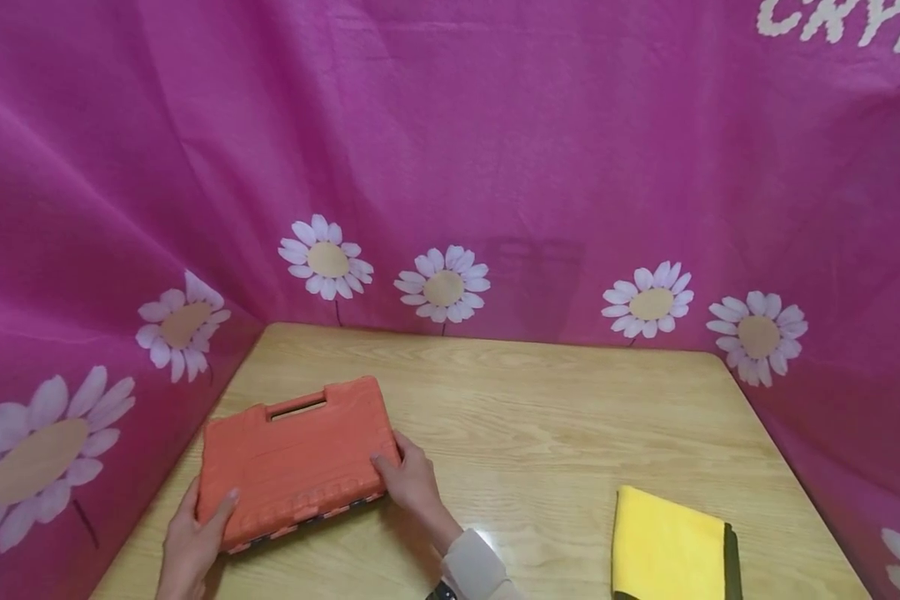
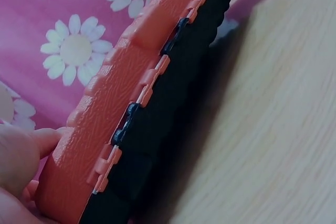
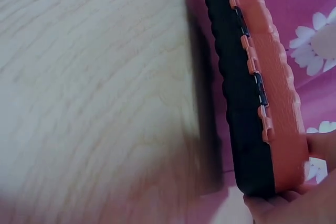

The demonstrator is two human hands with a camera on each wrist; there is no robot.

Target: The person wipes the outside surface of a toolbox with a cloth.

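Note:
A closed plastic carrying case (image 1: pixel 300 467), orange on top and black underneath, is held over the left part of the table. Its cut-out handle points away from me, and the hinged edge (image 2: pixel 123 124) faces me. My left hand (image 1: pixel 191 537) grips the near left corner, thumb on the orange top. On the right side my right hand (image 1: pixel 414 482) holds the case, thumb on top and other fingers around the edge. Black hinge pieces (image 3: pixel 261 90) sit between the two halves in the right wrist view. The underside is hidden in the head view.
On the wooden table (image 1: pixel 540 417), a folded yellow cloth (image 1: pixel 667 546) with dark edging lies at the front right. A pink curtain (image 1: pixel 495 150) printed with white daisies borders the table at the back and both sides.

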